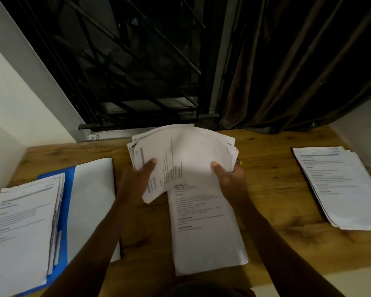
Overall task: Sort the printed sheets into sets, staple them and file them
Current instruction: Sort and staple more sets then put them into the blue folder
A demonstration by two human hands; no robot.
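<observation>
Held bundle: a thick bundle of white printed sheets (186, 155) is lifted over the middle of the brown wooden table (270, 168). It bows upward in the centre and its edges are fanned unevenly.
Left hand: the left hand (135, 181) grips the bundle's left edge, with the thumb on top and the fingers hidden beneath.
Right hand: the right hand (229, 179) grips the right edge the same way, thumb pressed on the top sheet.
Middle pile: a flat white pile of printed pages (206, 236) lies on the table right under the bundle, which covers its far end.
Right pile: a slightly turned stack of printed white pages (338, 189) lies well apart, near the table's right edge.
Left pile: a third printed stack (19, 224) rests on a blue plastic folder (68, 200), and a blank white surface (92, 200) lies against the folder's right side.
Yellow speck: a small yellow item (239, 161) shows just beside the right hand, too small to identify.
Background: a black metal window grille (126, 71) and a dark brown curtain (287, 71).
</observation>
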